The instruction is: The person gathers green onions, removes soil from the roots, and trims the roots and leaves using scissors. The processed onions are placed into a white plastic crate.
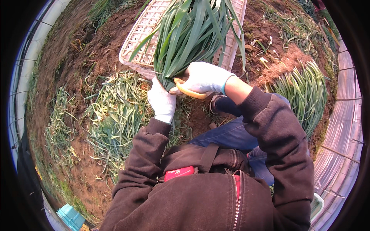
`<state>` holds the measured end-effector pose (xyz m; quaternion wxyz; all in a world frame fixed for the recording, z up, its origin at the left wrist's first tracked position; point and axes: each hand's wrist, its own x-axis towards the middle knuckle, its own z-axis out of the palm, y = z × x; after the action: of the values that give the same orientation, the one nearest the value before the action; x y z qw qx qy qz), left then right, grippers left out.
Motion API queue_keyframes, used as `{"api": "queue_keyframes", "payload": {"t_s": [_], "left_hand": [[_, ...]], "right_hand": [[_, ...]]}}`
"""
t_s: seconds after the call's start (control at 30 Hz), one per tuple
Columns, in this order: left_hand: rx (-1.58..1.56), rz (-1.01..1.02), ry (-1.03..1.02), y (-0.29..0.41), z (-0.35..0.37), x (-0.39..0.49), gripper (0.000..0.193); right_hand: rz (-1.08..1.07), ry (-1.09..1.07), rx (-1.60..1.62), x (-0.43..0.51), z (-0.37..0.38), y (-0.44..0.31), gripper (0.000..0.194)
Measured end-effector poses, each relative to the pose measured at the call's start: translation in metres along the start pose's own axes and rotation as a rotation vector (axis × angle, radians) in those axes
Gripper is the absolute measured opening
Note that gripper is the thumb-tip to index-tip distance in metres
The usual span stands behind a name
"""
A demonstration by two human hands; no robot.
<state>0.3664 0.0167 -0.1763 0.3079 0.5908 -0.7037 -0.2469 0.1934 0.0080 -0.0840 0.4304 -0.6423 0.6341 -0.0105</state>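
A thick bunch of long, flat green leaves (190, 37), like garlic chives, lies over a white plastic crate (140, 47) with its narrow end toward me. My left hand (163, 99), in a white knit glove, grips that narrow end from the left. My right hand (202, 79), gloved the same way, is closed at the other side of the bunch. It holds a yellow-orange loop (189, 89), seen edge-on under the thumb; whether it is a handle or a band I cannot tell. The palms hide the lower ends of the leaves.
Loose leaf trimmings (118, 127) cover the soil at the left. A large stack of chives (300, 86), brown roots outward, lies at the right. A teal crate (70, 216) stands at lower left. Clear plastic sheeting (344, 121) edges the right side. My bent leg (228, 134) is below.
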Motion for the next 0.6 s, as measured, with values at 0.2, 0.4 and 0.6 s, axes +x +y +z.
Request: {"api": "queue_keyframes", "payload": {"t_s": [0.2, 0.4, 0.6], "left_hand": [[0.042, 0.228, -0.038, 0.003, -0.015, -0.013, 0.033], [0.124, -0.085, -0.467, -0.058, -0.096, -0.021, 0.054], [0.831, 0.083, -0.578, -0.081, -0.152, -0.004, 0.105]], "right_hand": [[-0.059, 0.086, 0.032, -0.007, 0.009, 0.009, 0.051], [-0.010, -0.164, 0.010, -0.083, -0.009, 0.028, 0.075], [-0.160, -0.037, 0.519, -0.093, -0.013, 0.002, 0.061]]}}
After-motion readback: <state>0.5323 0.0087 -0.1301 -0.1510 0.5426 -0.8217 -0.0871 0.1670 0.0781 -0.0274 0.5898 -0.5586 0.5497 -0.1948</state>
